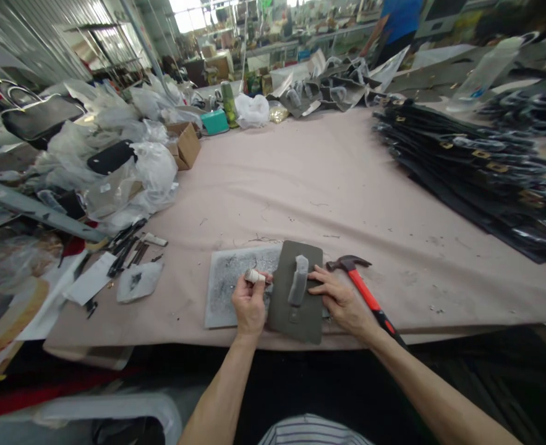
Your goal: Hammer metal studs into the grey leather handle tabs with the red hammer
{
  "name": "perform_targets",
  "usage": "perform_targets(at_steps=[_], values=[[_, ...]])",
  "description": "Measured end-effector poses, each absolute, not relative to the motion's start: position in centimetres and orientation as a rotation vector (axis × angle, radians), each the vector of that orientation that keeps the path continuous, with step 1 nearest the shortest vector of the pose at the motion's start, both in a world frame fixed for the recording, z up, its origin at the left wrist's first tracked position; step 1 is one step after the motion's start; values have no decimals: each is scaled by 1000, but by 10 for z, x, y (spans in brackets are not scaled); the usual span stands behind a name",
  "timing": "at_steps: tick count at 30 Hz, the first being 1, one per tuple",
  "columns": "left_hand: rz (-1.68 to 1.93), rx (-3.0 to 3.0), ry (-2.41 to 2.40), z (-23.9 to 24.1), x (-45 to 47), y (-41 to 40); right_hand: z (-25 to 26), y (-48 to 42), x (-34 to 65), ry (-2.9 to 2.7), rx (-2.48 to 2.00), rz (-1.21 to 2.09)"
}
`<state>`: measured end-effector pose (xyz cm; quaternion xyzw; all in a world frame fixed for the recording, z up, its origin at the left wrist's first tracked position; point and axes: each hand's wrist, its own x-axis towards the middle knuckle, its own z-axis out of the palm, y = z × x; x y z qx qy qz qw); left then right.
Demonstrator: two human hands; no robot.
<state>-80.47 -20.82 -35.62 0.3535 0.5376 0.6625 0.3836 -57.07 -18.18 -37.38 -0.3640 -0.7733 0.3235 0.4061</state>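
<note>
My left hand [250,304] is closed around a short punch-like tool wrapped in white tape [254,276], above a worn pale board [224,290]. Its lower end is hidden by my fingers. Beside it lies a stiff grey-green bag panel [284,290], partly over the board, with a plastic-wrapped strap [299,278] and a small square tab on its face. My right hand [344,303] grips the panel's right edge, fingers on top. Just right of that hand a claw hammer [364,287] with a red and black handle rests on the table.
Small tools [131,247] and a plastic bag of dark bits [139,281] lie at left. A stack of black bag pieces [467,161] covers the right side. Behind stand a cardboard box [187,147], a teal box [214,122] and a plastic bottle [486,74]. A person [400,25] stands far back.
</note>
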Motion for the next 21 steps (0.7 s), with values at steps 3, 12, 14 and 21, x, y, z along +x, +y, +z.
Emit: perform_targets(at_steps=[3, 12, 14, 21], values=[[1662, 962, 1384, -353, -803, -208, -386, -177, -567, -1917, -896, 932], [1496, 1131, 1421, -347, -802, -207, -380, -166, -570, -1884, -865, 956], [1483, 1145, 1421, -347, -801, -207, -379, -165, -569, -1892, -865, 962], [1477, 1151, 1409, -351, -801, -207, -353, -162, -571, -1862, -1003, 902]])
